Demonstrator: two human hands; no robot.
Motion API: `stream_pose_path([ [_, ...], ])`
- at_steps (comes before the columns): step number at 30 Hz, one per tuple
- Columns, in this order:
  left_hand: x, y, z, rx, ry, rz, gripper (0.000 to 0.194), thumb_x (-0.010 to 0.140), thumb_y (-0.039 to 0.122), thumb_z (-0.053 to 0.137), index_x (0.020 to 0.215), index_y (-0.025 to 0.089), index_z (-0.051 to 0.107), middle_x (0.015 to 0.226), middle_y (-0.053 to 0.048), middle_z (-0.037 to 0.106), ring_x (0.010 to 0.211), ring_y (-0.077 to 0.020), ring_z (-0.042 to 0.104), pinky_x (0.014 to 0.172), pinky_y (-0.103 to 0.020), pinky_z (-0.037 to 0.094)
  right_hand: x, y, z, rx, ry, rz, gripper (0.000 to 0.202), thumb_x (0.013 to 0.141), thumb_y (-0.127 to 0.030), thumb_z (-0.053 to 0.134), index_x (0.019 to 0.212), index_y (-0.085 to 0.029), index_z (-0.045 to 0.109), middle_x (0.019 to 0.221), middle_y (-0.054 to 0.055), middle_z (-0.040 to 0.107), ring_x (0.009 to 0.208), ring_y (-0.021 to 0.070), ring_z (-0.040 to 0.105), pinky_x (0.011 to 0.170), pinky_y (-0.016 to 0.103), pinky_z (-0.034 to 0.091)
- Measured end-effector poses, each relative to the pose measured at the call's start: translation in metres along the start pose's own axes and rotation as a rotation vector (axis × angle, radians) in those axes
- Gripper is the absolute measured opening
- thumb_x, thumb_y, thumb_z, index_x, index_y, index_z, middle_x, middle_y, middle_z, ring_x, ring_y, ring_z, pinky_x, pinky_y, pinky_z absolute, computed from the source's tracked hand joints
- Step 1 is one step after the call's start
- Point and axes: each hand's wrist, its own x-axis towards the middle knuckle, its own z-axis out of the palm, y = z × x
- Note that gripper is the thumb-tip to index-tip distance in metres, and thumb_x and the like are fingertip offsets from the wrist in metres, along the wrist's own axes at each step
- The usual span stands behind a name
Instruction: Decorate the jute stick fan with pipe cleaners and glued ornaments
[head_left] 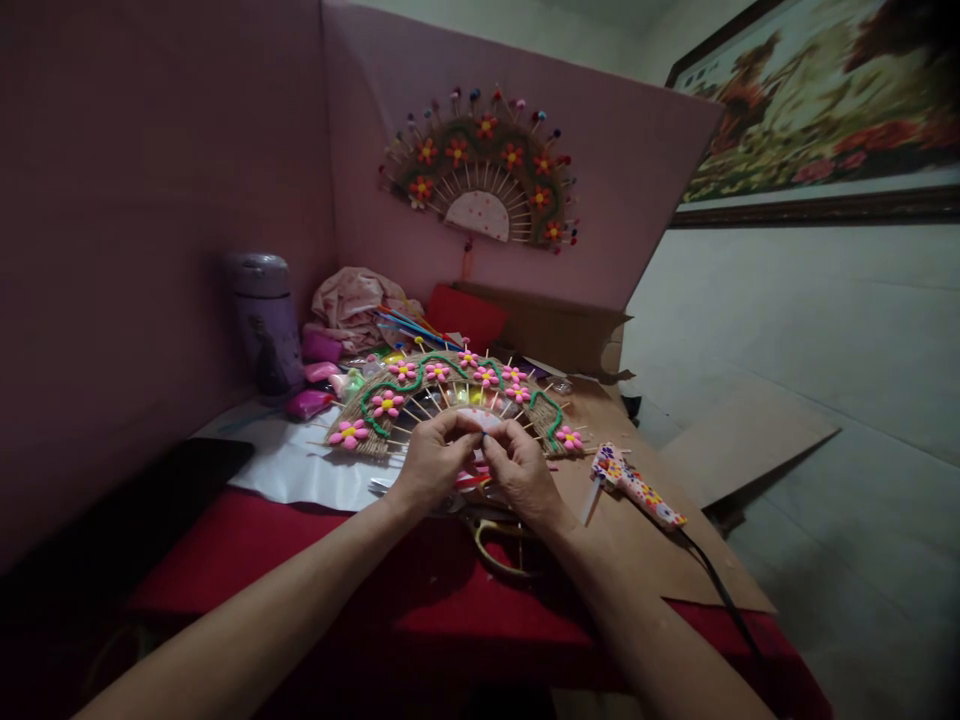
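Observation:
My left hand (440, 462) and my right hand (523, 472) meet at the fingertips in front of the fan, each in a pinch. A tiny dark blue bit (484, 434) shows between the fingertips; which hand grips it is too small to tell. Just beyond my hands lies a fan-shaped craft (352, 412) of brown twine and thin sticks, with pink flowers with yellow centres and wavy green cords. Its pale dotted centre is partly hidden by my fingers. Gold-handled scissors (504, 568) lie below my right hand.
A flowered glue gun (637, 487) with a black cord rests on cardboard (705, 565) at the right. A purple bottle (266, 325), pink clay packets (309, 404) and a crumpled cloth (360, 305) stand at the back left. A finished-looking fan (480, 150) hangs on the pink board (622, 150).

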Motion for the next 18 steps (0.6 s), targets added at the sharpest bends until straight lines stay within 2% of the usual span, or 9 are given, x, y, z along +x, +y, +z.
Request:
stream_pose_path([
  [3, 0.002, -0.007, -0.001, 0.002, 0.036, -0.02, 0.014, 0.066, 0.026, 0.067, 0.065, 0.013, 0.061, 0.055, 0.002, 0.058, 0.045, -0.0077, 0.051, 0.045, -0.019, 0.042, 0.0, 0.003, 0.001, -0.064, 0.006, -0.018, 0.013, 0.082, -0.031, 0.05, 0.077, -0.019, 0.053, 0.07, 0.0, 0.058, 0.064, 0.0141, 0.055, 0.058, 0.026, 0.045],
  [5, 0.003, -0.009, -0.003, -0.099, 0.03, -0.113, 0.023, 0.066, 0.033, 0.069, 0.064, 0.012, 0.06, 0.052, 0.002, 0.056, 0.042, -0.0064, 0.048, 0.043, -0.018, 0.04, 0.0, 0.001, 0.0, -0.071, -0.022, -0.059, 0.014, 0.083, -0.03, 0.049, 0.08, -0.019, 0.056, 0.072, 0.001, 0.06, 0.066, 0.0142, 0.055, 0.06, 0.026, 0.045],
  [7, 0.003, -0.009, -0.005, -0.216, -0.029, -0.219, 0.029, 0.064, 0.037, 0.071, 0.065, 0.01, 0.06, 0.053, 0.001, 0.056, 0.042, -0.0064, 0.049, 0.042, -0.019, 0.041, -0.001, -0.004, -0.003, -0.103, -0.02, -0.122, 0.015, 0.084, -0.029, 0.05, 0.082, -0.019, 0.061, 0.076, 0.001, 0.061, 0.069, 0.0144, 0.055, 0.063, 0.027, 0.044],
  [10, 0.004, -0.006, -0.01, -0.361, -0.141, -0.342, 0.03, 0.062, 0.035, 0.075, 0.072, 0.009, 0.063, 0.058, -0.002, 0.059, 0.046, -0.0085, 0.053, 0.041, -0.019, 0.042, 0.0, -0.009, -0.006, -0.166, 0.06, -0.216, 0.012, 0.081, -0.025, 0.054, 0.081, -0.021, 0.066, 0.077, 0.002, 0.059, 0.073, 0.0147, 0.054, 0.064, 0.027, 0.042],
  [13, 0.004, -0.004, -0.013, -0.46, -0.199, -0.414, 0.025, 0.065, 0.027, 0.074, 0.079, 0.009, 0.064, 0.061, -0.004, 0.061, 0.049, -0.0091, 0.055, 0.042, -0.018, 0.044, 0.002, -0.009, -0.008, -0.135, 0.11, -0.257, 0.01, 0.079, -0.023, 0.058, 0.078, -0.023, 0.068, 0.075, 0.001, 0.056, 0.072, 0.0141, 0.052, 0.063, 0.026, 0.042],
  [18, 0.006, -0.004, -0.014, -0.474, -0.234, -0.465, 0.017, 0.065, 0.021, 0.073, 0.069, 0.008, 0.064, 0.06, -0.006, 0.063, 0.045, -0.007, 0.053, 0.046, -0.018, 0.048, 0.004, -0.008, -0.008, -0.075, 0.099, -0.244, 0.009, 0.078, -0.022, 0.059, 0.077, -0.022, 0.067, 0.074, 0.0, 0.054, 0.07, 0.0128, 0.051, 0.06, 0.024, 0.041],
])
